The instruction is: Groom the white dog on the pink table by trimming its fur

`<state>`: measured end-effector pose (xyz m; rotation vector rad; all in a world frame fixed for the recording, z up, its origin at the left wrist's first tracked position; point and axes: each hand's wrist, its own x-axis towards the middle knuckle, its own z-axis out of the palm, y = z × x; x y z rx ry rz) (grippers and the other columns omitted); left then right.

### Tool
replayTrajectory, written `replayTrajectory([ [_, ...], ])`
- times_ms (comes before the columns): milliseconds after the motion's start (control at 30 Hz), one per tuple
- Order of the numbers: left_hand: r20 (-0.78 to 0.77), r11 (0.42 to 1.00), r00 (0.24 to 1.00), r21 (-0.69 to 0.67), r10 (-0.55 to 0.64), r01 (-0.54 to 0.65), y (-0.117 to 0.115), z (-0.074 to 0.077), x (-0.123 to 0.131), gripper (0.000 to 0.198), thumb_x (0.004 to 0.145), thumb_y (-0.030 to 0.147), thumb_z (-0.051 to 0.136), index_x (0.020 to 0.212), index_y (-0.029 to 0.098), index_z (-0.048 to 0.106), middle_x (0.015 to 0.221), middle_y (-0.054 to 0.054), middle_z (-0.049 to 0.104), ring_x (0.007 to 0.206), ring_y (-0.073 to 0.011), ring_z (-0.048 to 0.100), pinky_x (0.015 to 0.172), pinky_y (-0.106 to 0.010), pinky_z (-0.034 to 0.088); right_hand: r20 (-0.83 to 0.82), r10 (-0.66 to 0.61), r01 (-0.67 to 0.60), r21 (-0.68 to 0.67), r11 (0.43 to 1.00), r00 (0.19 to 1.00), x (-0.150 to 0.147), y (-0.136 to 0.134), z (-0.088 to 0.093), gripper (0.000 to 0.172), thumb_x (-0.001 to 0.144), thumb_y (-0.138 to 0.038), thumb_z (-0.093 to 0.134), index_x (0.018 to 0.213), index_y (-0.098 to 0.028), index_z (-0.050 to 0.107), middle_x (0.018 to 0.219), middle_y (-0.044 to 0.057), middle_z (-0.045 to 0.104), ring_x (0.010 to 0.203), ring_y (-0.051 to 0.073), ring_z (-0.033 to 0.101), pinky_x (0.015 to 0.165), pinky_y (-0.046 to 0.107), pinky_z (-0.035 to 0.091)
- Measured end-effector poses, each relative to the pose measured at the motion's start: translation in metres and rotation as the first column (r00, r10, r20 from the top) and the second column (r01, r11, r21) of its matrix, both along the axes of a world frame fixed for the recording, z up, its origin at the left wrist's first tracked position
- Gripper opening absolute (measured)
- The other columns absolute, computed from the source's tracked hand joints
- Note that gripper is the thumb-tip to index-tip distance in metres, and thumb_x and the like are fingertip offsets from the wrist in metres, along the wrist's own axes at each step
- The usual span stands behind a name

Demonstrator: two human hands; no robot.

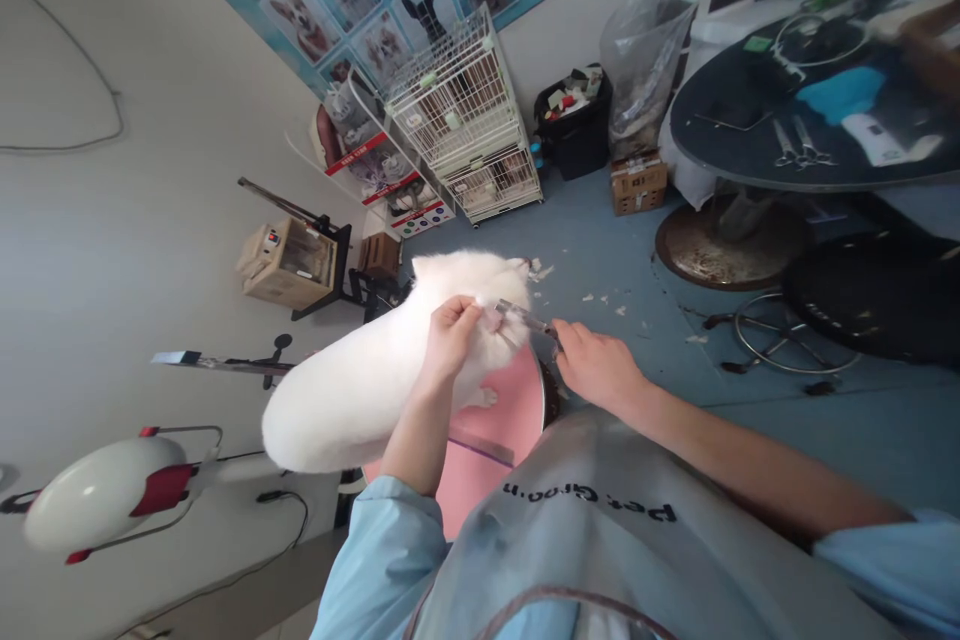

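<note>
A white fluffy dog (pixel 352 385) stands on a round pink table (pixel 480 495), its head toward the right. My left hand (pixel 452 332) pinches the dog's ear (pixel 493 320), whose pink inner side shows. In my right hand (pixel 596 362) is a pair of scissors (pixel 525 317), its handles within my closed fingers. The blades point left and lie right by the ear; whether they touch the hair I cannot tell. A thin purple strip crosses the pink surface below the dog.
Several scissors (pixel 801 142) lie on a dark round table (pixel 720 135) at the right. A black stool (pixel 877 295) stands below it. White wire cages (pixel 457 115), a black bin (pixel 574 135) and a cardboard box (pixel 637 182) line the back. White tufts dot the blue floor. A dryer (pixel 105 495) is at the left.
</note>
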<state>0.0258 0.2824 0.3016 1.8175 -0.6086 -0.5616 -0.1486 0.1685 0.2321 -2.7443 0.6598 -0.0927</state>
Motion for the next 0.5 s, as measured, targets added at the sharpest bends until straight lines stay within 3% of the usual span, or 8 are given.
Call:
replayTrajectory([
  [300, -0.051, 0.998, 0.999, -0.066, 0.018, -0.022, -0.003, -0.004, -0.008, 0.023, 0.076, 0.037, 0.065, 0.071, 0.015, 0.062, 0.063, 0.000, 0.064, 0.056, -0.0100, 0.056, 0.055, -0.020, 0.042, -0.011, 0.005, -0.006, -0.073, 0.997, 1.000, -0.004, 0.009, -0.005, 0.043, 0.092, -0.022, 0.039, 0.133, -0.011, 0.048, 0.101, 0.014, 0.066, 0.082, 0.024, 0.068, 0.067, 0.029, 0.047],
  [500, -0.036, 0.996, 0.999, -0.079, 0.040, -0.043, -0.004, -0.006, -0.010, 0.023, 0.076, 0.037, 0.065, 0.071, 0.015, 0.062, 0.061, 0.000, 0.063, 0.054, -0.0093, 0.054, 0.054, -0.020, 0.041, 0.003, -0.026, 0.026, -0.018, 1.000, 1.000, -0.002, 0.016, -0.007, 0.047, 0.092, -0.022, 0.039, 0.137, -0.011, 0.044, 0.102, 0.014, 0.066, 0.083, 0.023, 0.069, 0.065, 0.028, 0.047],
])
